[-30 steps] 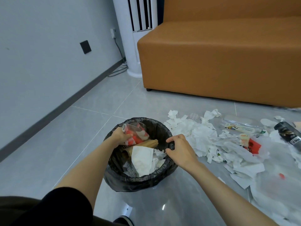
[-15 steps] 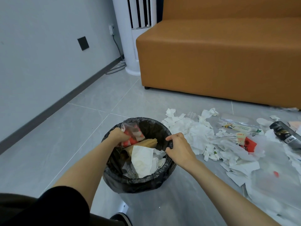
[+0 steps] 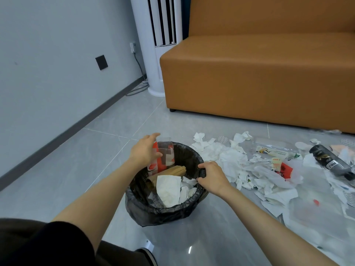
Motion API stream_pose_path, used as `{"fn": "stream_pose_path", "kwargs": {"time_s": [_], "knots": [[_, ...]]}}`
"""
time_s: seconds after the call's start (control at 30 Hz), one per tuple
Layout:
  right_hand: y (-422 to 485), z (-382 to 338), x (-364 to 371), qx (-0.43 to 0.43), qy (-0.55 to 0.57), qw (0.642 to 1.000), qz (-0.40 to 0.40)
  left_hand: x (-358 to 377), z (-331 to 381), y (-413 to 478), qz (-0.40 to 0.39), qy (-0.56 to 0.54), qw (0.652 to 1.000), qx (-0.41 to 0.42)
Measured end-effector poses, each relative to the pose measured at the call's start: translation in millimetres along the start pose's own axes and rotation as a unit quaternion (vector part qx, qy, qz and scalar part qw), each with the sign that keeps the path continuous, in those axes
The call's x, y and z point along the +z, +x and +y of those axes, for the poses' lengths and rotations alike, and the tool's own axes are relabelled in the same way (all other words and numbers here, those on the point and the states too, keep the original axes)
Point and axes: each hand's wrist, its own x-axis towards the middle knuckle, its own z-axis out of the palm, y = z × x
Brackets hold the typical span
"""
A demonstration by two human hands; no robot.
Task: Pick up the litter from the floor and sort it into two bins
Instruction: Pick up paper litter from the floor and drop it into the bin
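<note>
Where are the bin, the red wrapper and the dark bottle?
bin (image 3: 163, 213), head view, front wall of black liner.
red wrapper (image 3: 166, 157), head view, its middle.
dark bottle (image 3: 331, 163), head view, mid-body by label.

There is one bin with a black liner. Two hands show: the left hand and the right hand. There is one red-and-white wrapper, one brown paper roll, one dark bottle, one flattened clear bottle and one orange sofa. The white tissue scraps are too many to count.
</note>
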Motion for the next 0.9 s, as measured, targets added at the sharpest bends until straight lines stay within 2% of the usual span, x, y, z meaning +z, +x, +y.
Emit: {"fn": "stream_pose_path", "kwargs": {"time_s": [0.1,0.23,0.33,0.53,0.67,0.8,0.9], "knots": [[-2,2,-2,0.010,-0.004,1.000,0.001,16,-7,0,-0.038,0.043,0.998,0.031],[-3,7,-5,0.015,0.001,1.000,0.002,23,-15,-2,-0.009,-0.012,1.000,0.015],[-4,11,-6,0.018,0.004,1.000,0.004,25,-18,-3,-0.014,-0.009,1.000,-0.001],[-3,12,-4,0.020,0.001,1.000,0.009,33,-17,-6,-0.092,0.112,0.989,0.018],[-7,10,-4,0.025,0.012,1.000,0.014,38,-12,-7,-0.023,0.111,0.993,0.023],[-15,5,-3,0.055,0.094,0.994,0.007,33,-9,-5,0.015,0.108,0.994,0.022],[-21,-4,-2,0.113,0.262,0.956,-0.063,29,-5,-6,0.029,0.072,0.997,0.031]]}}
